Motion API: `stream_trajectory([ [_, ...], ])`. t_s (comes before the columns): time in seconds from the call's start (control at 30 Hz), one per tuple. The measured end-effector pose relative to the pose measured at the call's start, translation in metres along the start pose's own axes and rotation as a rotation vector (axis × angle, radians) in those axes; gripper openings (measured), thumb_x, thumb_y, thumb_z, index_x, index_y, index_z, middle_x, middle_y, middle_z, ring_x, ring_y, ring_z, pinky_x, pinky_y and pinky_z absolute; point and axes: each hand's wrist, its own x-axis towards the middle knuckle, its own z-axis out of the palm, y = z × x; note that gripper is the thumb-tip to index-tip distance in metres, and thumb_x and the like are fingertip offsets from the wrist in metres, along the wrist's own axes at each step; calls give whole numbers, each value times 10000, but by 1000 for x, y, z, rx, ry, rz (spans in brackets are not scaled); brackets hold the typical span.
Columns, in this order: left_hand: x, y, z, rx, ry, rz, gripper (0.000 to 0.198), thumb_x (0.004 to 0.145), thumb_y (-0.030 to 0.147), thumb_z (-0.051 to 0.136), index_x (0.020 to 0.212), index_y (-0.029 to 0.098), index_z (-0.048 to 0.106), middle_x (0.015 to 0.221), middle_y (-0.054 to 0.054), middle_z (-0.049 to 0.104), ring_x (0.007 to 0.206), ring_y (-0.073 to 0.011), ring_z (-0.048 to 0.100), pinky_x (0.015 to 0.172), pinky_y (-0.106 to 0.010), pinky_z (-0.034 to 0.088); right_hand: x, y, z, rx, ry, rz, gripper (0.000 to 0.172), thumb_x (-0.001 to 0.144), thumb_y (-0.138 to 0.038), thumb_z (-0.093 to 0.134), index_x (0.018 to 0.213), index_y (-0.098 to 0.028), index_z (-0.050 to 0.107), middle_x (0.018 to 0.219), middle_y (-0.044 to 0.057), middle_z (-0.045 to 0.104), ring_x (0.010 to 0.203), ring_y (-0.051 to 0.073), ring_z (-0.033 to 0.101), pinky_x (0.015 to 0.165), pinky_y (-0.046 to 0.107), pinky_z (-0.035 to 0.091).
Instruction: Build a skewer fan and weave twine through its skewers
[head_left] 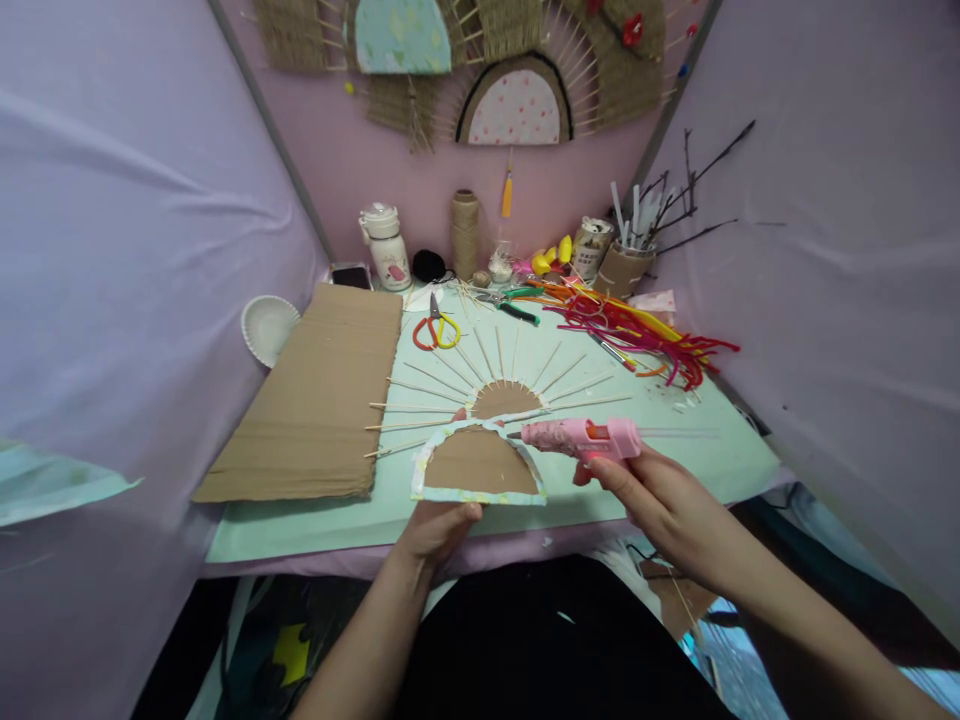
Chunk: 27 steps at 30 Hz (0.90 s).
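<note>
My left hand (439, 525) grips the lower edge of a cardboard semicircle (478, 463) with a pale patterned paper border, holding it up over the near edge of the mint-green table mat (675, 440). My right hand (652, 495) is wrapped round the handle of a pink hot glue gun (581, 438), whose nozzle points left at the upper right rim of the semicircle. Just behind it on the mat lies a smaller cardboard half-disc (504, 400) with several wooden skewers (435, 385) fanning out from it.
A large corrugated cardboard sheet (322, 395) lies at the left, a white paper bowl (268, 328) beside it. Orange-yellow scissors (436, 328), green-handled pliers (516, 303), bright pipe cleaners (645, 335), a twine spool (465, 233), a bottle (386, 248) and a tool cup (624, 265) crowd the back. Fabric walls enclose both sides.
</note>
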Motion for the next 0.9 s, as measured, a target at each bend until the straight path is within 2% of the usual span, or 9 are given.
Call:
stream_trajectory([
  [0.1,1,0,-1,14,-14,4,965,514,287,861,1372,275,421,1321,-98,557,1276,-288,454,1087,-464,319,0,-1,0,16,10,-5,426,915,-511,373,908,-212,676,786,52,685,720,209,628,682,332,508],
  [0.27,0,1,-1,41,-24,0,965,519,301,858,1376,278,416,1329,-101,550,1291,-295,439,1091,-472,315,2,0,3,31,56,-7,412,902,-513,390,767,-223,649,722,39,669,671,204,610,644,334,509],
  [0.5,1,-3,-5,41,-35,-8,986,512,317,864,1381,295,399,1343,-93,538,1298,-289,427,1104,-479,285,4,2,4,34,42,17,453,916,-523,364,746,-194,625,753,57,667,727,211,627,683,324,486],
  [0.73,0,0,-1,63,-14,-15,974,500,351,868,1362,274,422,1310,-108,563,1292,-298,433,1105,-499,271,4,3,3,-6,64,11,470,908,-545,366,695,-188,584,653,44,622,618,188,582,597,298,459],
  [0.9,0,-4,-6,76,-2,-21,970,483,325,877,1349,265,443,1288,-113,583,1268,-308,461,1100,-508,280,7,-4,4,14,55,-9,464,914,-544,355,691,-198,571,638,26,603,608,176,569,592,288,457],
])
